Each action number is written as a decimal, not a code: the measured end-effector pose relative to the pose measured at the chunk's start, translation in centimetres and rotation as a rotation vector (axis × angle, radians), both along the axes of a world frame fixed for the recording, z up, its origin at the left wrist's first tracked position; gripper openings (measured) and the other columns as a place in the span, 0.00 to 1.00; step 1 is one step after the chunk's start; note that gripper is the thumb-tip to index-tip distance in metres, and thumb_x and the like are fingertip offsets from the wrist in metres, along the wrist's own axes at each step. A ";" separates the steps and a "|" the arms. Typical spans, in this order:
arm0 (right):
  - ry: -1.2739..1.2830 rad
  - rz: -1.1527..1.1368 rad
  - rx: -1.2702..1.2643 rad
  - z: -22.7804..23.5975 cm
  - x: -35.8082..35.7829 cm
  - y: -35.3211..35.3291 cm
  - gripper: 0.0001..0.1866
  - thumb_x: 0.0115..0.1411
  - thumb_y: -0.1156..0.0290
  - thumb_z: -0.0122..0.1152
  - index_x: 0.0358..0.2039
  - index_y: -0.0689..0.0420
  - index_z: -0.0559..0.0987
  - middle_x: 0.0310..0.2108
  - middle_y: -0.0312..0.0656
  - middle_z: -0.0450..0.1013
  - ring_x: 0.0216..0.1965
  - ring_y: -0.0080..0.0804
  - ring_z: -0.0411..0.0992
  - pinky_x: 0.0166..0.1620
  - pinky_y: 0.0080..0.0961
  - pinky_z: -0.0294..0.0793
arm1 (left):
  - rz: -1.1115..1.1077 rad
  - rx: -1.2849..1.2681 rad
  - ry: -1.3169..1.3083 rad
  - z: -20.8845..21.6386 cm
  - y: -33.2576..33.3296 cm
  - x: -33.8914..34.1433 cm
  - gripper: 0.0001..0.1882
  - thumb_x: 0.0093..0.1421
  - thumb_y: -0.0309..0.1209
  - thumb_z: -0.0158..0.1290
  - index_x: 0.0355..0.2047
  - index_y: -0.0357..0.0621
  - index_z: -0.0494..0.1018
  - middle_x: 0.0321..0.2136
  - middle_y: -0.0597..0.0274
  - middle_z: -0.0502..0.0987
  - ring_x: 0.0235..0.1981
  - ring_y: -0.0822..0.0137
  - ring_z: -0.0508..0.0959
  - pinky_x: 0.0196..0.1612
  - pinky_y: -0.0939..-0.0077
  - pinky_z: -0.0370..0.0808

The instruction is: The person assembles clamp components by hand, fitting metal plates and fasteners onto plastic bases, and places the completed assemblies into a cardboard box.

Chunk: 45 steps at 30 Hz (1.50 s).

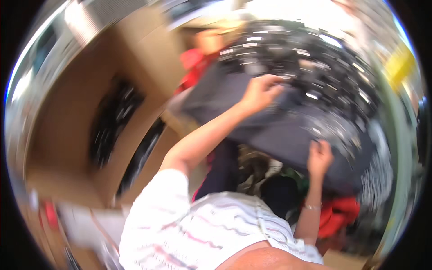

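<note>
My left hand (261,93) is over a dark grey surface (270,130), close to the near edge of a heap of shiny black pieces (310,63). Its thumb and fingers are curved but apart, with nothing visible between them. Lower and to the right, my right hand (320,158) has its fingertips pinched together beside a scatter of clear, glossy bits (335,135). A small dark spot shows at those fingertips, too blurred to name. Motion smears the whole picture, so the kind of black pieces cannot be told.
On the left stands a large open cardboard box (58,135) with black pieces (114,119) inside. Red cloth or plastic (193,63) lies behind my left arm, and a red item (339,216) beside my right forearm. A pale green edge (398,148) bounds the right side.
</note>
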State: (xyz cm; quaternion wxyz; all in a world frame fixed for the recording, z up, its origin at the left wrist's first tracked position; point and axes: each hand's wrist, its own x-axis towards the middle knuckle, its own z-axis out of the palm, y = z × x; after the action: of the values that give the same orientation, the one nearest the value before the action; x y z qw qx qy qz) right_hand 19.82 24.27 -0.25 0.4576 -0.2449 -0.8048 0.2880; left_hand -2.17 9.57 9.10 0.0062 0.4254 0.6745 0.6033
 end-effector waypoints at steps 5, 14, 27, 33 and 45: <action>0.083 0.153 -0.168 -2.8 0.3 2.7 0.04 0.57 0.77 0.54 0.33 0.62 0.71 0.23 0.32 0.64 0.23 0.16 0.61 0.25 0.13 0.62 | 0.566 0.058 0.002 -5.0 -19.1 -4.5 0.09 0.51 0.27 0.52 0.33 0.36 0.75 0.27 0.55 0.78 0.28 0.67 0.77 0.35 0.75 0.73; -0.058 0.181 -0.103 -2.6 0.2 3.1 0.10 0.59 0.72 0.53 0.41 0.61 0.71 0.29 0.34 0.67 0.25 0.17 0.63 0.26 0.13 0.65 | 1.742 -0.339 0.078 -11.6 -50.2 -2.6 0.14 0.49 0.32 0.51 0.38 0.45 0.74 0.30 0.52 0.77 0.34 0.55 0.77 0.37 0.63 0.73; -0.236 0.218 0.045 -3.1 -0.1 6.6 0.16 0.59 0.72 0.51 0.47 0.64 0.69 0.37 0.46 0.72 0.37 0.30 0.71 0.41 0.23 0.68 | 1.800 -0.730 0.014 -12.4 -58.7 -4.7 0.16 0.50 0.40 0.52 0.35 0.43 0.74 0.31 0.48 0.76 0.36 0.48 0.74 0.37 0.56 0.71; -0.707 -0.066 0.310 0.0 0.0 4.4 0.21 0.57 0.66 0.53 0.48 0.66 0.67 0.38 0.53 0.71 0.36 0.39 0.71 0.42 0.25 0.68 | 1.922 -0.567 0.124 -11.5 -58.8 -4.7 0.11 0.51 0.34 0.50 0.22 0.37 0.72 0.23 0.46 0.75 0.25 0.50 0.77 0.30 0.59 0.73; -0.854 -0.224 0.383 3.7 -1.0 -0.7 0.24 0.58 0.56 0.51 0.47 0.62 0.68 0.37 0.56 0.71 0.38 0.54 0.70 0.37 0.41 0.69 | 1.313 0.947 -0.526 -8.3 -54.6 -5.2 0.04 0.53 0.24 0.47 0.29 0.39 0.65 0.18 0.55 0.72 0.13 0.58 0.76 0.11 0.72 0.72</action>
State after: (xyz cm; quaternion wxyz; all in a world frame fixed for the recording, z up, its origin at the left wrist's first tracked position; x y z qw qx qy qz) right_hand 18.84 23.54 3.50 0.1513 -0.3375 -0.9281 -0.0428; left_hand -7.38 -45.02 0.81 -0.3672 -0.2485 0.4376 0.7822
